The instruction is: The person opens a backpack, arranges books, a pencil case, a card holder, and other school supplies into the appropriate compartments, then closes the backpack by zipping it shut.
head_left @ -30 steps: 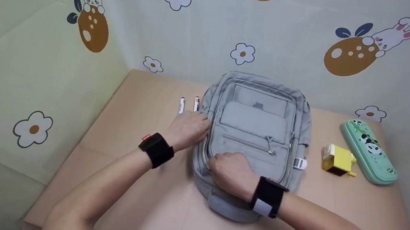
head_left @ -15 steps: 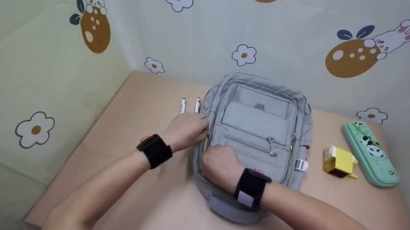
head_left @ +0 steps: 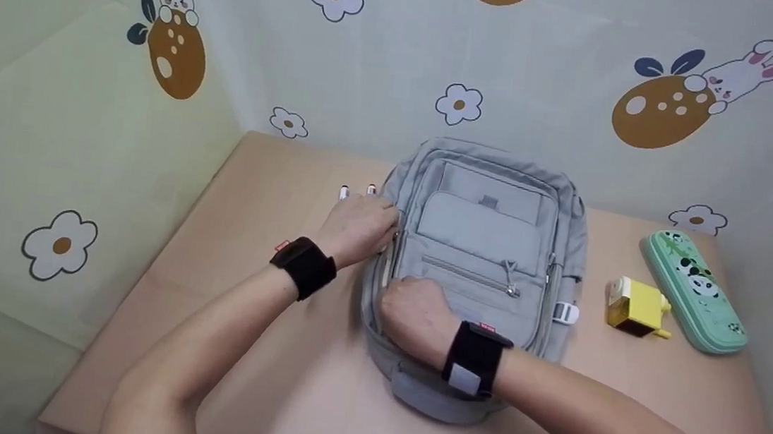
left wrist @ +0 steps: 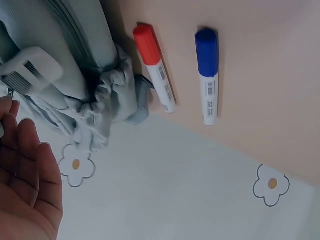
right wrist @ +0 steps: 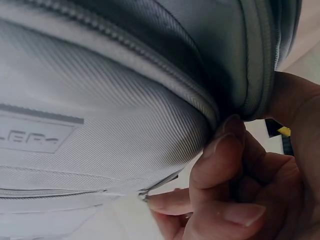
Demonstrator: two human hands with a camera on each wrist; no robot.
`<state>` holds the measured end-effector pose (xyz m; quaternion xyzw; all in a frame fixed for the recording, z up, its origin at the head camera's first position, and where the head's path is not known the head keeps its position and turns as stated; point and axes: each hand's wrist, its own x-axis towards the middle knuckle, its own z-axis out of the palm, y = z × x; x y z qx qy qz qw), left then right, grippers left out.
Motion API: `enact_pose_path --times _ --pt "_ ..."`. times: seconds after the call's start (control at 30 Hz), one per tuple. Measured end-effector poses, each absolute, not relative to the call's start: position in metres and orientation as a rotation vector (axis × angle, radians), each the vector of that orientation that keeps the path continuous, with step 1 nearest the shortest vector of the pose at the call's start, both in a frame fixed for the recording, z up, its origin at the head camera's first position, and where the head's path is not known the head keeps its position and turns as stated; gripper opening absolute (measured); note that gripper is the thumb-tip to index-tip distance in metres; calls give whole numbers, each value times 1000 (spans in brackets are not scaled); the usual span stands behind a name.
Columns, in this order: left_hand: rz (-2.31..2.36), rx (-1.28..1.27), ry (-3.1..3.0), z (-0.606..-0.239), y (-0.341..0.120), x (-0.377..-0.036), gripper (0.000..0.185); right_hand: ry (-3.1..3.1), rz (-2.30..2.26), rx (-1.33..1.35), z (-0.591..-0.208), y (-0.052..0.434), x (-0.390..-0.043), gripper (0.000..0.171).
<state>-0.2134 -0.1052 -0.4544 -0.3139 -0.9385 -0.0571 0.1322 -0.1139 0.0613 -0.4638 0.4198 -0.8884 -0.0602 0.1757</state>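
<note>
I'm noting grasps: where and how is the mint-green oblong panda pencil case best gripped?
Probably across the middle of the mint-green oblong pencil case, on both long edges, coming from above and its right: it lies flat and narrow, while the yellow boxy object sits close on its left.

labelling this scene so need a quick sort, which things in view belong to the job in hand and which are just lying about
In the job:
grey backpack
left hand, at its side edge
right hand, gripping its zipped edge

Apparently just lying about, untouched:
red marker
blue marker
yellow box-shaped object
green panda case
</note>
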Motion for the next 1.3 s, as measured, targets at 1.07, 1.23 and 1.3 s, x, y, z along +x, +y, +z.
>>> enact_pose_path --times 1.07,1.23,1.3 --pt "-429 -940 -2594 -469 -106 -205 26 -2694 204 1288 -467 182 -89 25" --pt "-562 -1182 -2520 -477 -108 -174 22 -2680 239 1258 -475 213 -89 23" --pt "-606 -1273 -2515 -483 -111 -163 23 -2674 240 1249 -481 221 -88 21"
